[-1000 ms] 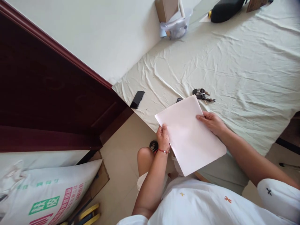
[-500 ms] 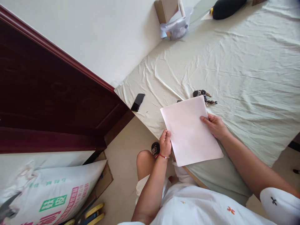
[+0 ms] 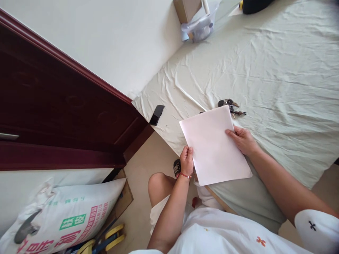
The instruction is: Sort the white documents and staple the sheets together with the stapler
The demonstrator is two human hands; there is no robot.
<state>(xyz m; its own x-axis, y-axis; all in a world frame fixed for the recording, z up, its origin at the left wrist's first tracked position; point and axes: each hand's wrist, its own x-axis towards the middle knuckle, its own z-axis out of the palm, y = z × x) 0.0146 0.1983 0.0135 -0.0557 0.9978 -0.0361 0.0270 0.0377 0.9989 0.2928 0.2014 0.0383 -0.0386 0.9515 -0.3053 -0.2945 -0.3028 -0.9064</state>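
Observation:
A blank white sheet of paper (image 3: pixel 214 148), perhaps several together, is held up over the near edge of the cloth-covered table. My left hand (image 3: pixel 186 158), with a red bracelet at the wrist, grips its left edge, thumb on top. On the opposite edge, my right hand (image 3: pixel 242 140) pinches the paper with the thumb across the front; its other fingers are partly hidden behind. Just beyond the paper's top right corner lies a bunch of keys (image 3: pixel 231 106). Something dark peeks out behind the paper's top edge, too covered to name.
A black phone (image 3: pixel 157 115) lies near the table's left corner on the pale green cloth (image 3: pixel 286 81). Against the wall stand a clear plastic basket (image 3: pixel 200 31) and a cardboard box (image 3: pixel 186 10). At lower left, a printed white sack (image 3: pixel 71 211) sits by a dark red door (image 3: pixel 60 102).
The paper stays in both hands, nearly still, its top edge raised very slightly. The camera view has shifted a little, showing more of the sack and a metal handle on the door.

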